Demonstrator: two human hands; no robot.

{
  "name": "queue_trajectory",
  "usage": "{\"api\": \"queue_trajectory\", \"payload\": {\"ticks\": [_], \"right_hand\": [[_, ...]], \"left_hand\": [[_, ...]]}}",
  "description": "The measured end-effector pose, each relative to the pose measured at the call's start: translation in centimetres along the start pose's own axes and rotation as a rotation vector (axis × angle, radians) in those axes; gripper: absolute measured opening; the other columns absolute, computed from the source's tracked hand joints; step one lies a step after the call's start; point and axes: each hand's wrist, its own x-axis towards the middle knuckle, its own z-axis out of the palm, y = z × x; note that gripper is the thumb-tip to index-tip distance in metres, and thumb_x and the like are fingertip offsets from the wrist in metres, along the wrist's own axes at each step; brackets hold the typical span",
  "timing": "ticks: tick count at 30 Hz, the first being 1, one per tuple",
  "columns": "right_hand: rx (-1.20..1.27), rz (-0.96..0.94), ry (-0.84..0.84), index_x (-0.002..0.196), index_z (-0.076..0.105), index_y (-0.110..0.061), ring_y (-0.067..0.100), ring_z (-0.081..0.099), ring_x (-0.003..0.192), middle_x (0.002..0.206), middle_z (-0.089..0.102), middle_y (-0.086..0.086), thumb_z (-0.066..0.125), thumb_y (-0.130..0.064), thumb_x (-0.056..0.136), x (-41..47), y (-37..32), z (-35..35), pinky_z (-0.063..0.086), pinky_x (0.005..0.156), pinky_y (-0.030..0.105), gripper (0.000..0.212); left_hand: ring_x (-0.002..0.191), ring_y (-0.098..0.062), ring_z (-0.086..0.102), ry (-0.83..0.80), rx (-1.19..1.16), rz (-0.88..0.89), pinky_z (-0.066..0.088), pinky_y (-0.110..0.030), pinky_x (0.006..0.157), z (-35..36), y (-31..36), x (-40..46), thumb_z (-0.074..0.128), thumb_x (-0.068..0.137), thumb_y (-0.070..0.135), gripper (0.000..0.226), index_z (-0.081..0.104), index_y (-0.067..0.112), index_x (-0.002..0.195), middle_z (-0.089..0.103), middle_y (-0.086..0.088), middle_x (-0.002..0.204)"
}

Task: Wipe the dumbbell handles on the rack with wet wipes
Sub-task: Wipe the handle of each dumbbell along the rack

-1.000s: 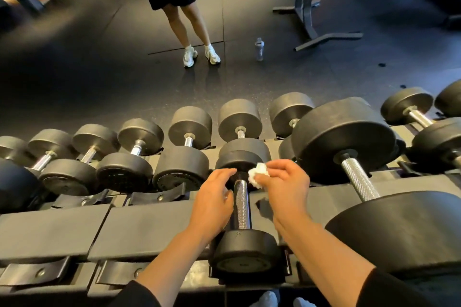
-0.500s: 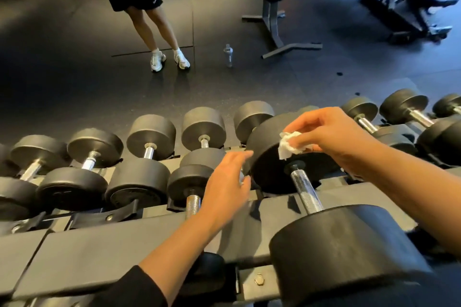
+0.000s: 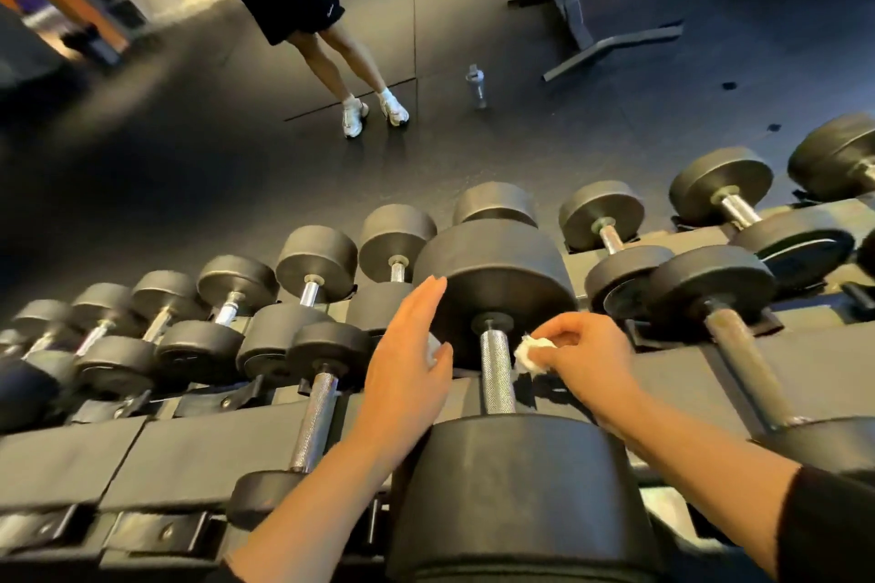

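Note:
A large black dumbbell lies on the rack in front of me, its knurled steel handle bare between two big heads. My right hand pinches a crumpled white wet wipe just right of that handle, close to its far end. My left hand hovers with straight fingers at the left side of the far head, holding nothing. A smaller dumbbell with a steel handle lies to the left of my left forearm.
Rows of black dumbbells fill the rack to both sides. Beyond the rack, a person in black shorts and white shoes stands on the dark floor. A water bottle and a bench frame stand further right.
My right hand came down with the wipe from the top of the big dumbbell's far head to beside its handle. My left hand moved right toward that head.

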Motion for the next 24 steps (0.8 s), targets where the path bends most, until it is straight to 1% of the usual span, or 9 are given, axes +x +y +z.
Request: {"api": "queue_trajectory", "payload": {"ticks": [2,4,6,8,10,12,14,21,24], "right_hand": [[0.143,-0.013,-0.028,0.079,0.072,-0.021,0.017,0.068,0.079,0.079,0.071,-0.002,0.078,-0.007,0.073,0.2,0.6,0.5,0.053,0.063,0.025,0.017],[0.157,-0.066,-0.072,0.085,0.072,-0.024,0.011,0.067,0.081,0.082,0.072,-0.007,0.078,-0.01,0.074,0.5,0.8,0.5,0.056,0.071,0.027,0.019],[0.175,-0.095,-0.124,0.088,0.072,-0.023,0.008,0.067,0.082,0.084,0.071,-0.008,0.078,-0.008,0.074,0.6,1.0,0.4,0.056,0.075,0.027,0.022],[0.222,-0.109,-0.123,0.087,0.072,-0.023,0.009,0.068,0.081,0.083,0.072,-0.007,0.078,-0.006,0.072,0.9,1.4,0.5,0.057,0.078,0.031,0.023],[0.226,-0.123,-0.109,0.085,0.072,-0.023,0.009,0.067,0.08,0.082,0.071,-0.007,0.078,-0.005,0.072,1.2,1.8,0.7,0.057,0.079,0.032,0.023],[0.25,-0.115,-0.123,0.085,0.072,-0.021,0.01,0.066,0.082,0.083,0.07,-0.005,0.075,-0.003,0.075,1.2,2.1,1.1,0.057,0.08,0.032,0.021],[0.301,-0.112,-0.131,0.084,0.071,-0.019,0.011,0.065,0.083,0.082,0.07,-0.004,0.074,-0.002,0.076,1.0,2.3,1.4,0.056,0.079,0.03,0.019],[0.343,-0.123,-0.231,0.07,0.07,-0.03,0.007,0.066,0.074,0.074,0.07,-0.01,0.076,0.002,0.071,0.2,3.0,0.7,0.054,0.071,0.023,0.033],[0.353,-0.125,-0.322,0.068,0.07,-0.029,0.007,0.067,0.072,0.073,0.07,-0.008,0.078,0.002,0.068,-0.6,3.0,0.1,0.054,0.069,0.025,0.032]], "left_hand": [[0.139,0.004,0.018,-0.03,0.042,-0.026,0.013,-0.001,0.101,-0.1,0.7,-0.1,0.054,0.093,0.004,0.064,0.03,0.031,0.146,0.023,0.017,0.153],[0.134,0.01,0.013,-0.061,0.053,-0.055,0.009,0.007,0.093,-0.2,1.5,-0.2,0.053,0.094,0.006,0.064,0.028,0.034,0.146,0.019,0.024,0.151],[0.129,0.014,0.009,-0.099,0.05,-0.082,0.007,0.005,0.094,-0.1,2.3,-0.2,0.052,0.095,0.008,0.065,0.025,0.037,0.147,0.011,0.032,0.145],[0.131,0.013,0.008,-0.119,0.056,-0.091,0.011,-0.005,0.104,0.1,2.9,-0.1,0.052,0.096,0.009,0.066,0.024,0.039,0.147,0.007,0.036,0.141],[0.132,0.011,0.007,-0.126,0.062,-0.114,0.025,-0.026,0.114,0.3,3.1,-0.1,0.052,0.095,0.008,0.068,0.023,0.042,0.146,0.004,0.038,0.14],[0.131,0.012,0.006,-0.13,0.069,-0.148,0.037,-0.04,0.11,0.4,3.2,-0.2,0.052,0.095,0.006,0.069,0.024,0.044,0.145,0.005,0.041,0.139],[0.131,0.013,0.009,-0.114,0.065,-0.158,0.043,-0.045,0.105,0.5,3.1,-0.2,0.053,0.094,0.005,0.069,0.027,0.045,0.144,0.007,0.044,0.138],[0.115,0.036,0.01,-0.065,0.074,-0.168,0.035,-0.046,0.111,0.6,2.7,-0.3,0.053,0.093,0.003,0.067,0.032,0.055,0.131,0.015,0.051,0.131],[0.115,0.037,0.009,-0.065,0.097,-0.147,0.024,-0.029,0.114,0.7,2.7,-0.3,0.053,0.093,0.002,0.066,0.034,0.052,0.131,0.017,0.047,0.134]]}}
